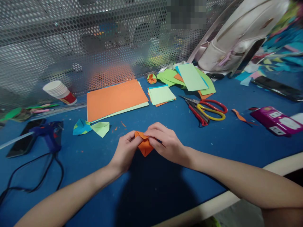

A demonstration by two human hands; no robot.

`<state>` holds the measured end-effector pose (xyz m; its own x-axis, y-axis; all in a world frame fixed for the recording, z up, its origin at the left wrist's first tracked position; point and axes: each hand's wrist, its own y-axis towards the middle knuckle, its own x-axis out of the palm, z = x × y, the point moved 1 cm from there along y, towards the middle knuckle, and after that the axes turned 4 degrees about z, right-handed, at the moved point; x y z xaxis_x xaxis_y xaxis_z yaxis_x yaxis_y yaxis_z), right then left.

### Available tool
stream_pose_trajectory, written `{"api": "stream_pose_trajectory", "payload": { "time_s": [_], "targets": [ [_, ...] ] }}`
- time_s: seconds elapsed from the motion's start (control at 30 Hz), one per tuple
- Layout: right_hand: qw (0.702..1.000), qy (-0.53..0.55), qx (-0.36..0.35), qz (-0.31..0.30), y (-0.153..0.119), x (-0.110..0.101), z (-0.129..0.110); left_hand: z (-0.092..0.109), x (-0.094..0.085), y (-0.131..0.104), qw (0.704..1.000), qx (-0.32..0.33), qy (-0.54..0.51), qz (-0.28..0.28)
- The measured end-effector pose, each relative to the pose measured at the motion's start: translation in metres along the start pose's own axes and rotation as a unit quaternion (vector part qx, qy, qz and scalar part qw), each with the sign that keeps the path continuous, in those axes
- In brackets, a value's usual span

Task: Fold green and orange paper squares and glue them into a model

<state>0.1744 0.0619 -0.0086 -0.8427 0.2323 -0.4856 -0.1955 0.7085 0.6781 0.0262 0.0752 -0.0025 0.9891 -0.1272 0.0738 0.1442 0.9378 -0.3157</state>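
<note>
Between my two hands is a small folded piece of orange paper (pixel 145 148), its lower end coming to a point. My left hand (pixel 126 149) pinches its left side, with the thumb lying across the front. On the right upper edge, the thumb and fingers of my right hand (pixel 164 142) are closed on the same paper. A folded pale green paper piece (pixel 100 128) and a blue-and-green one (pixel 81 127) lie on the blue table (pixel 94 195) beyond my left hand. Small orange scraps are scattered near them.
Scissors with red and yellow handles (pixel 211 109) lie right of centre beside red-handled pliers (pixel 199 115). Orange sheets (pixel 115 97) and pale green squares (pixel 163 95) sit along the back. A blue glue gun (pixel 48 135) with its cable is left; a purple device (pixel 276 119) is right.
</note>
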Motion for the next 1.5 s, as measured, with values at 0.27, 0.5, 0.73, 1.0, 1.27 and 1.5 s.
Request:
{"api": "stream_pose_trajectory", "payload": {
  "time_s": [0.27, 0.5, 0.73, 1.0, 1.27, 1.5],
  "targets": [
    [1.0, 0.029, 0.007, 0.004, 0.0004, 0.0, 0.0016, 0.0004, -0.0006, 0.0012, 0.998, 0.004, -0.061, 0.005],
    [0.999, 0.053, -0.006, -0.001, 0.0, -0.0016, 0.0018, -0.0005, -0.0018, 0.0024, 0.998, 0.001, -0.061, 0.006],
    [0.999, 0.053, -0.007, -0.013, 0.0013, -0.0039, 0.0011, -0.0003, -0.0023, 0.0031, 0.996, 0.007, -0.092, 0.003],
    [0.999, 0.049, 0.0, 0.01, 0.0006, 0.0003, 0.003, -0.0003, -0.0018, 0.0028, 0.999, 0.032, 0.012, 0.017],
    [0.988, 0.051, 0.146, -0.024, 0.0009, 0.0006, 0.0052, 0.0003, -0.0013, 0.0023, 0.997, 0.053, 0.048, 0.03],
    [0.988, 0.064, 0.135, -0.032, 0.0037, -0.0043, 0.0049, -0.0008, -0.0024, 0.0031, 0.999, 0.047, -0.007, 0.018]
  ]
}}
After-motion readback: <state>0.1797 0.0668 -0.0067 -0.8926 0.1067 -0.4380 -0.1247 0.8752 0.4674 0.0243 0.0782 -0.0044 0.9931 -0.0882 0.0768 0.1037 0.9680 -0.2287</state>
